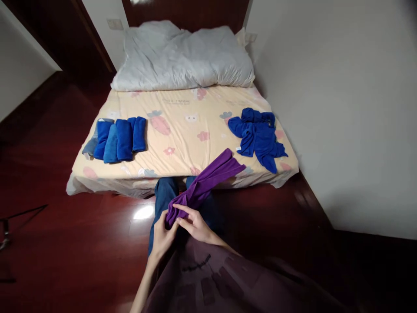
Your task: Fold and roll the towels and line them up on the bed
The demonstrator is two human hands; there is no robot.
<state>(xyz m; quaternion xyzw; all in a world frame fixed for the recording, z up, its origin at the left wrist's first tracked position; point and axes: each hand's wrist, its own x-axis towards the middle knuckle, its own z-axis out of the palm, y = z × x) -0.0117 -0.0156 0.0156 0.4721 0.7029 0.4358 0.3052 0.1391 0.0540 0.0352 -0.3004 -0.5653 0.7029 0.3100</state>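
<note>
A purple towel (pixel 208 179) stretches from my hands up to the front of the bed, its far end lying on the sheet. My left hand (pixel 163 232) is closed around the left side of its bunched near end. From the right, my right hand (pixel 194 224) pinches the same end, its index finger lying across the folds. The parts of the fingers under the cloth are hidden. At the bed's left lie several rolled blue towels (pixel 124 139) side by side. On the right side, crumpled blue towels (pixel 257 134) lie in a loose heap.
The bed (pixel 182 130) has a cream sheet with carrot and flower prints. A pale grey quilt (pixel 189 56) is piled at its head. A white wall (pixel 342 108) runs along the right. Dark red floor (pixel 97 243) lies in front.
</note>
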